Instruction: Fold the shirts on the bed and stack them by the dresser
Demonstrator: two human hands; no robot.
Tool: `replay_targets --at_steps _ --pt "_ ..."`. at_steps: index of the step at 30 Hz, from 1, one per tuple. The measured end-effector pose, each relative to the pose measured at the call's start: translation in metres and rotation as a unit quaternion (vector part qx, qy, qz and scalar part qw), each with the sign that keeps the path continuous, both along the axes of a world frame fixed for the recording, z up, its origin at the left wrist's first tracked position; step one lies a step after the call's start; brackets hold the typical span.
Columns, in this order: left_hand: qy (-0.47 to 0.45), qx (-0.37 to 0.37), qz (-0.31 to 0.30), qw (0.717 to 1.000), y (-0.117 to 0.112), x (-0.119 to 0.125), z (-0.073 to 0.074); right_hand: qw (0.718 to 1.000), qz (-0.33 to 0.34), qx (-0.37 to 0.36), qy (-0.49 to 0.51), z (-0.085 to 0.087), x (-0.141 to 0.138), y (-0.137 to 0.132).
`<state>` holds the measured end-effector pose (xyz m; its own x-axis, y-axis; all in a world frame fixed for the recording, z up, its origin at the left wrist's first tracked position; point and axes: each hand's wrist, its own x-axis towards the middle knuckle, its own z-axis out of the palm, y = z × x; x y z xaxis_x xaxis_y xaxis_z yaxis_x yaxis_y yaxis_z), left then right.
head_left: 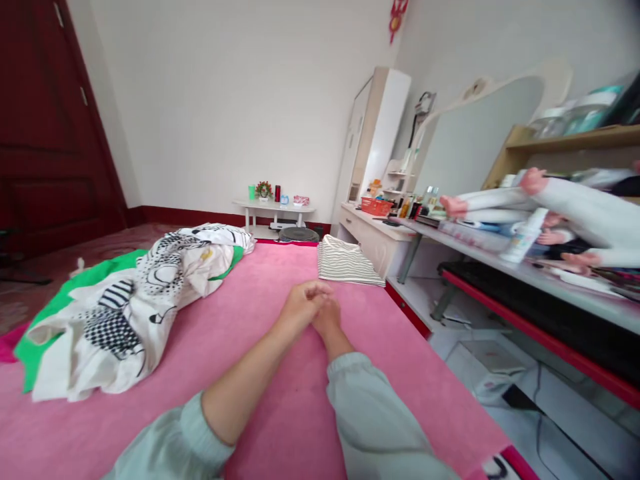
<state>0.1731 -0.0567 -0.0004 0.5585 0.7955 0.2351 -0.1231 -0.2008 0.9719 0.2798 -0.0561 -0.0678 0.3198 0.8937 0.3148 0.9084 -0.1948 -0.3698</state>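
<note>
My left hand [301, 304] and my right hand [329, 315] are clasped together above the middle of the pink cover [280, 400]. Their fingers are closed against each other, and no object shows in them. Beyond them, at the far edge of the cover, lies a folded black-and-white striped garment [350, 262]. To the left is a rumpled heap of white cloth [155, 313] with black patterns, with green cloth [37, 353] showing beneath it. Neither hand touches these fabrics.
A low white table [275, 207] with small items stands by the far wall. On the right are a white dresser [377, 227] with an orange basket [376, 205], a mirror [480, 130], and a cluttered desk [480, 250] bearing doll-like limbs [565, 207] and a white bottle [524, 237].
</note>
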Motion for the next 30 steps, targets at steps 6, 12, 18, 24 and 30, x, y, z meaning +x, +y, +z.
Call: replay_targets --at_steps 6,12,18,24,30 --pt "0.258 0.297 0.138 0.909 0.047 -0.025 -0.066 0.999 -0.004 0.027 0.036 -0.004 -0.002 0.005" --pt "0.340 0.337 0.126 0.869 0.064 -0.030 -0.087 0.998 -0.012 0.042 0.051 -0.009 -0.001 0.006" --pt "0.365 0.341 0.138 0.855 0.052 -0.027 -0.084 0.998 -0.005 0.046 0.047 -0.009 -0.001 0.005" --pt "0.413 0.349 0.069 0.838 0.075 -0.024 -0.060 0.999 0.009 0.031 0.008 -0.002 -0.009 -0.004" --pt "0.418 0.284 0.099 0.857 0.117 -0.023 -0.059 0.984 0.088 -0.069 -0.139 0.022 -0.003 0.003"
